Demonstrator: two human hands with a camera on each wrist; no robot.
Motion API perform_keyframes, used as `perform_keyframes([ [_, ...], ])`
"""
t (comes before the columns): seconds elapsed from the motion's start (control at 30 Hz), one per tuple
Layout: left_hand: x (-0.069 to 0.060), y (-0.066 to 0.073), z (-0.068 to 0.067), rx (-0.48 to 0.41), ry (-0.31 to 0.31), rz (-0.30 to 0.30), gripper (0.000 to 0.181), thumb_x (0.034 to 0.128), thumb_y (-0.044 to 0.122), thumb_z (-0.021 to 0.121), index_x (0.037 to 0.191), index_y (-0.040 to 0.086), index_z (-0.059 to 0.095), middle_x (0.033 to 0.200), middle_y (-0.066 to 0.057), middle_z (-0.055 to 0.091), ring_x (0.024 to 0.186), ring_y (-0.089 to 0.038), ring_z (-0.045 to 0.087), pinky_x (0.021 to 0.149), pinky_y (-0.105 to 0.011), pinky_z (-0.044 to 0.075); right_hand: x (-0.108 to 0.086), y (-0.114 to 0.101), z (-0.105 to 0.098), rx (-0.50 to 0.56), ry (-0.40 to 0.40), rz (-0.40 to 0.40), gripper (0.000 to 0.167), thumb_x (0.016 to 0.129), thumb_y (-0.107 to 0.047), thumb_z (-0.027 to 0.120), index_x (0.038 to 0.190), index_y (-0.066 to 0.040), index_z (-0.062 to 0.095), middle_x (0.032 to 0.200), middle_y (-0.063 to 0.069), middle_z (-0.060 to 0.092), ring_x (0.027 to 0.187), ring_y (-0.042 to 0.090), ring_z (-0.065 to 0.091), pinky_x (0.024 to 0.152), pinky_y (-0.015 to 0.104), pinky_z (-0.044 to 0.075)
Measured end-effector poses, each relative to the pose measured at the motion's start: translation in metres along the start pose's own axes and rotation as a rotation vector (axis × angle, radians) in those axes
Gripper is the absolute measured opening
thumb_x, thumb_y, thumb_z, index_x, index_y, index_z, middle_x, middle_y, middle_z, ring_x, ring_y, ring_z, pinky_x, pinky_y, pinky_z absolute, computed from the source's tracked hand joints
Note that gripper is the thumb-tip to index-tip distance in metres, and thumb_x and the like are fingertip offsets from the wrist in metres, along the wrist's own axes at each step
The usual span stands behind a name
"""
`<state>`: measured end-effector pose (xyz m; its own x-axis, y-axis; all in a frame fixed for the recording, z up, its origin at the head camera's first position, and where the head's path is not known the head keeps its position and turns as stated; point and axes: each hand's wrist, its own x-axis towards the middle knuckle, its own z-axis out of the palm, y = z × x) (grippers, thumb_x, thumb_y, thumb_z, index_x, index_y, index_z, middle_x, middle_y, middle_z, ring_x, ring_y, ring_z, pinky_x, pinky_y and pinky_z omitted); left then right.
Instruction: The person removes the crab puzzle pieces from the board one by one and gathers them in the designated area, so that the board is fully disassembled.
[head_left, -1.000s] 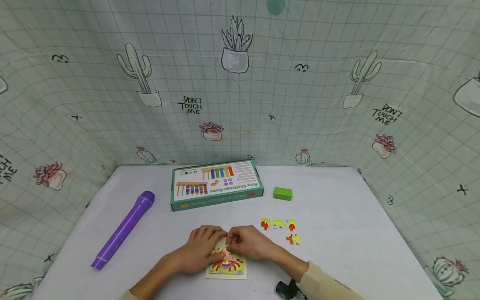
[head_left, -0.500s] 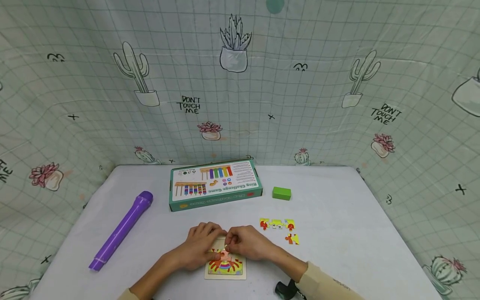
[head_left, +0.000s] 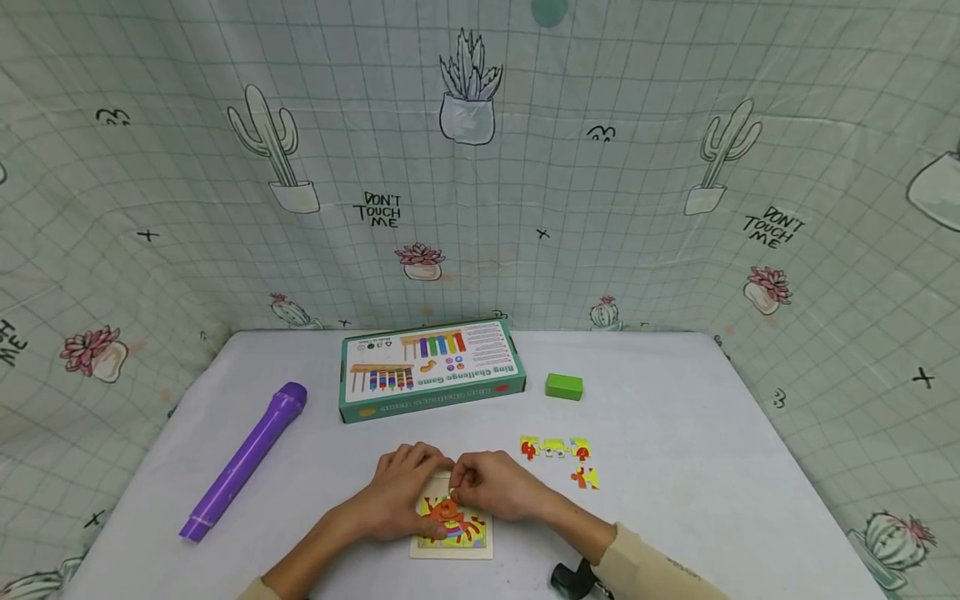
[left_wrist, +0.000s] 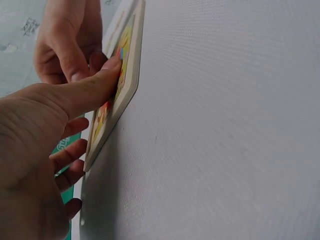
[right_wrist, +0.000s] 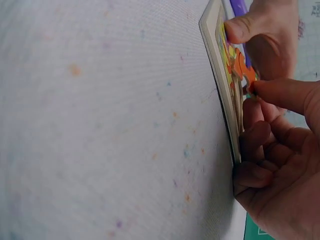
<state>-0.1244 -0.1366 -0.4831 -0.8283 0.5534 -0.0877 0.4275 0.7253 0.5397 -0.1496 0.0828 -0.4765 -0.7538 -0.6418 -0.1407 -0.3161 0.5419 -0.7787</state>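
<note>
A light wooden puzzle board (head_left: 487, 553) with a yellow, red and rainbow picture lies flat near the front middle of the table. My left hand (head_left: 393, 500) holds its left side; the thumb rests on the picture and the other fingers lie about the far left edge. Between thumb and finger, my right hand (head_left: 495, 485) pinches the edge of an orange puzzle piece (right_wrist: 241, 64), tilted over the picture in the right wrist view. Part of the board's far end is covered by both hands. Several loose puzzle pieces (head_left: 554, 448) lie beyond my right hand.
A green-edged Ring Challenge Game box (head_left: 431, 375) lies at the back, with a green block (head_left: 564, 387) to its right. On the left is a purple tube (head_left: 247, 458). Something black (head_left: 572, 581) lies beside my right forearm.
My left thumb has slid toward the near side of the picture. The pinched piece, which looked pale pink, now shows orange. My right hand stays almost still.
</note>
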Motion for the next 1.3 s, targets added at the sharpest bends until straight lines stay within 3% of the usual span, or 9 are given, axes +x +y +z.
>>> perform_keyframes([
  [0.3, 0.003, 0.003, -0.001, 0.008, -0.012, -0.017, 0.081, 0.0712, 0.06, 0.084, 0.136, 0.02, 0.056, 0.132, -0.001, 0.046, 0.124, -0.027, 0.038, 0.101, -0.062, 0.027, -0.001, 0.002, -0.004, 0.083, -0.022, 0.03, 0.005, 0.092, -0.024, 0.072, 0.092, -0.022, 0.067, 0.08, -0.009, 0.064, 0.073, 0.004, 0.056, 0.067, 0.021, 0.045],
  [0.87, 0.002, 0.003, -0.002, 0.021, -0.009, -0.004, 0.077, 0.0722, 0.06, 0.083, 0.133, 0.022, 0.057, 0.132, -0.002, 0.046, 0.123, -0.026, 0.038, 0.098, -0.061, 0.028, -0.005, 0.002, -0.011, 0.156, 0.006, 0.048, 0.007, 0.093, -0.024, 0.071, 0.094, -0.018, 0.068, 0.079, -0.006, 0.064, 0.072, 0.007, 0.057, 0.067, 0.021, 0.044],
  [1.07, 0.003, 0.002, -0.002, 0.012, -0.008, 0.007, 0.074, 0.0728, 0.059, 0.083, 0.132, 0.023, 0.058, 0.131, -0.001, 0.046, 0.122, -0.026, 0.039, 0.099, -0.062, 0.028, -0.014, 0.008, -0.028, 0.182, 0.033, 0.046, 0.007, 0.094, -0.024, 0.069, 0.097, -0.017, 0.069, 0.082, -0.005, 0.065, 0.076, 0.01, 0.058, 0.069, 0.024, 0.046],
  [1.3, 0.002, 0.002, -0.002, 0.011, -0.006, 0.011, 0.074, 0.0726, 0.059, 0.083, 0.132, 0.023, 0.058, 0.132, -0.001, 0.046, 0.122, -0.025, 0.039, 0.1, -0.062, 0.028, -0.031, 0.022, -0.054, 0.13, 0.058, 0.09, 0.009, 0.092, -0.023, 0.072, 0.095, -0.014, 0.07, 0.08, -0.004, 0.066, 0.073, 0.011, 0.057, 0.066, 0.024, 0.043],
])
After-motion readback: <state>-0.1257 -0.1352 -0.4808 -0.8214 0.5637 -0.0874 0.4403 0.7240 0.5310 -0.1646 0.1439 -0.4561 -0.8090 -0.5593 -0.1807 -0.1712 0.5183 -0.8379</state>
